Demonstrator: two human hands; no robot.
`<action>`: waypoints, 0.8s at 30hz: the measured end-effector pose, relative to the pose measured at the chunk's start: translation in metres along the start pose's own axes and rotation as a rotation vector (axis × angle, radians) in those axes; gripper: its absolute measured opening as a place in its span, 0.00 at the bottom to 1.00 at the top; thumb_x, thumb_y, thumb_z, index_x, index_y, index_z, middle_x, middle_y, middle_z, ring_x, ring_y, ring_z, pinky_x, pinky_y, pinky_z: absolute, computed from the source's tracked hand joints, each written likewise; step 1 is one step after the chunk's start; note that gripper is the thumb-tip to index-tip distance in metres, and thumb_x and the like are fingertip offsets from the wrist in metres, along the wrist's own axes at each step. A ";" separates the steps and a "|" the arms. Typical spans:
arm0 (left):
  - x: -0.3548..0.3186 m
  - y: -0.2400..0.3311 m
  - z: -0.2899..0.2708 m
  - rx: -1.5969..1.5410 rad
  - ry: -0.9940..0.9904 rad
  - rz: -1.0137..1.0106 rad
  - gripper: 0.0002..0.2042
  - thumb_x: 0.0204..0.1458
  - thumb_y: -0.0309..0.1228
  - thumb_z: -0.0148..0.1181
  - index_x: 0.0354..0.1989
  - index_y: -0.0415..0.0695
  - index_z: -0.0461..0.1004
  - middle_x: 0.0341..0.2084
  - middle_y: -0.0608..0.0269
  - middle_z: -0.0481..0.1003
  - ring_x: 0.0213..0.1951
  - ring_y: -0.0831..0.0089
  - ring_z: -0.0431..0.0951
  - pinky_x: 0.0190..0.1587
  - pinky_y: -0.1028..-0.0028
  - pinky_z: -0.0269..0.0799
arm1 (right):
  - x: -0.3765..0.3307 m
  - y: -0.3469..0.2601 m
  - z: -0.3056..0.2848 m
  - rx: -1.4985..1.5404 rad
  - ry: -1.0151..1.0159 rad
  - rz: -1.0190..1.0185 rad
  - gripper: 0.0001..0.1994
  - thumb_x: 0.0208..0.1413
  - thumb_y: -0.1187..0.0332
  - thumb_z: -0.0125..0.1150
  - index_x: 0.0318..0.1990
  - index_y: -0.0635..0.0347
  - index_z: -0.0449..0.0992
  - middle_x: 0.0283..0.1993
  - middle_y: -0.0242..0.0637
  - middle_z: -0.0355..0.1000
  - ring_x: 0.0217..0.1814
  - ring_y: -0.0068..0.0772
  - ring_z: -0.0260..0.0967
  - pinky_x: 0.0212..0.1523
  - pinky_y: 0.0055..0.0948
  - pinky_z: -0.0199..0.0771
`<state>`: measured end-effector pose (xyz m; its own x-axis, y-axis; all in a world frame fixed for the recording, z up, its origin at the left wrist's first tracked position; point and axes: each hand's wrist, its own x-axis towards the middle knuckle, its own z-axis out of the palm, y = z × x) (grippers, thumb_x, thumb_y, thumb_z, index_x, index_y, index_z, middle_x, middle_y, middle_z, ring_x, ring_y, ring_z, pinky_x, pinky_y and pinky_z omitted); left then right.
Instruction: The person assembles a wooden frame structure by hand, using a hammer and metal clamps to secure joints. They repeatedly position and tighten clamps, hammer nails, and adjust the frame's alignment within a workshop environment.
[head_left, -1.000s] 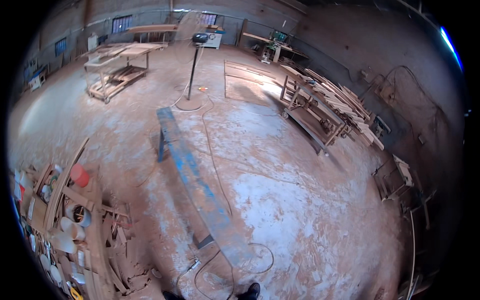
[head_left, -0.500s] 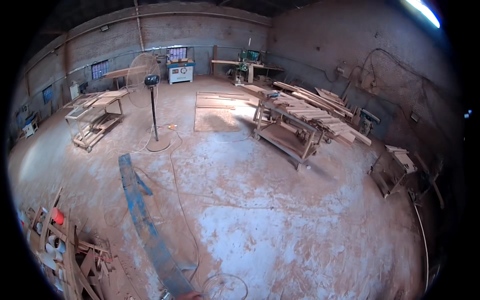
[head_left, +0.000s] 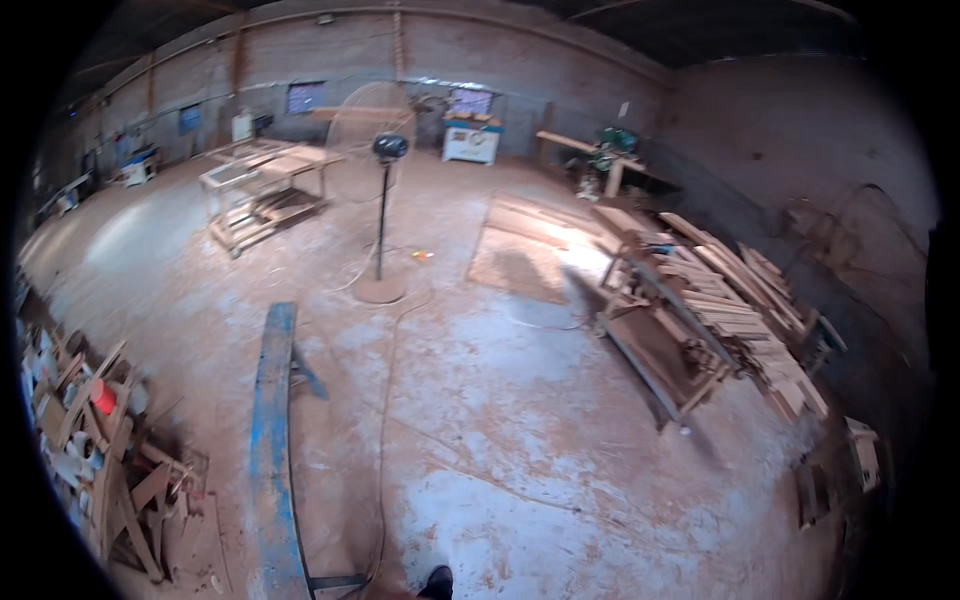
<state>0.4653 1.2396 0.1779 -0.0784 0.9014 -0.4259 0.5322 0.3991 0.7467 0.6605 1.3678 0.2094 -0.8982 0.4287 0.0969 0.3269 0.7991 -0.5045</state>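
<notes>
Neither of my hands shows in the head view now. A dark shoe [head_left: 437,582] appears at the lower edge. Left of it stands a long, narrow bench [head_left: 272,430] with worn blue paint, running away from me, its splayed legs showing on the right side. A cable [head_left: 385,450] lies on the floor beside the bench and leads toward a tall pedestal fan [head_left: 384,200] with a round wire cage.
Wood scraps and containers, with a red cup [head_left: 103,396], crowd the left. A wheeled cart [head_left: 660,360] stacked with wooden strips [head_left: 720,300] stands right. Farther back are a wooden table [head_left: 265,190], a white-and-blue machine [head_left: 470,140] and boards on the floor [head_left: 520,250].
My view has turned left and tilted, so the fan, cart and bench appear shifted. What looks like part of a hand at the lower edge is gone; a shoe has come into view.
</notes>
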 end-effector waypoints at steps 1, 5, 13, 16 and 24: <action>0.026 0.013 -0.025 0.038 -0.040 0.051 0.14 0.57 0.40 0.48 0.34 0.47 0.78 0.34 0.53 0.78 0.38 0.54 0.77 0.41 0.57 0.71 | 0.025 0.012 -0.015 0.008 -0.077 0.010 0.18 0.49 0.66 0.64 0.47 0.62 0.73 0.45 0.50 0.72 0.49 0.54 0.66 0.50 0.43 0.68; 0.125 0.030 -0.112 0.043 0.040 0.315 0.14 0.55 0.38 0.50 0.30 0.43 0.78 0.27 0.51 0.77 0.28 0.52 0.76 0.34 0.58 0.70 | 0.125 0.079 -0.023 0.002 -0.135 0.042 0.08 0.53 0.65 0.57 0.38 0.56 0.75 0.32 0.46 0.74 0.37 0.52 0.71 0.41 0.47 0.71; 0.348 -0.048 -0.285 -0.188 0.488 0.049 0.16 0.57 0.35 0.52 0.51 0.41 0.72 0.41 0.50 0.77 0.42 0.52 0.77 0.45 0.61 0.72 | 0.270 0.277 -0.054 0.125 -0.049 0.521 0.14 0.62 0.59 0.50 0.34 0.59 0.73 0.28 0.53 0.72 0.29 0.59 0.69 0.31 0.49 0.68; 0.402 -0.134 -0.340 -0.015 0.768 -0.127 0.14 0.56 0.42 0.51 0.43 0.46 0.74 0.35 0.52 0.77 0.37 0.52 0.77 0.42 0.59 0.73 | 0.321 0.395 -0.039 0.122 0.088 0.571 0.14 0.61 0.60 0.51 0.33 0.62 0.73 0.26 0.54 0.71 0.27 0.55 0.66 0.28 0.47 0.65; 0.308 -0.332 -0.236 -0.217 0.259 -1.150 0.12 0.54 0.41 0.51 0.36 0.48 0.77 0.32 0.58 0.77 0.35 0.60 0.77 0.38 0.59 0.73 | 0.610 0.516 -0.093 0.323 0.183 0.683 0.14 0.60 0.61 0.54 0.30 0.63 0.72 0.20 0.32 0.65 0.23 0.26 0.58 0.23 0.32 0.60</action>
<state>0.0651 1.4245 -0.0805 -0.5953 -0.0048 -0.8035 -0.1121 0.9907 0.0772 0.3086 2.0811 0.0877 -0.4565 0.8671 -0.1993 0.6633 0.1823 -0.7258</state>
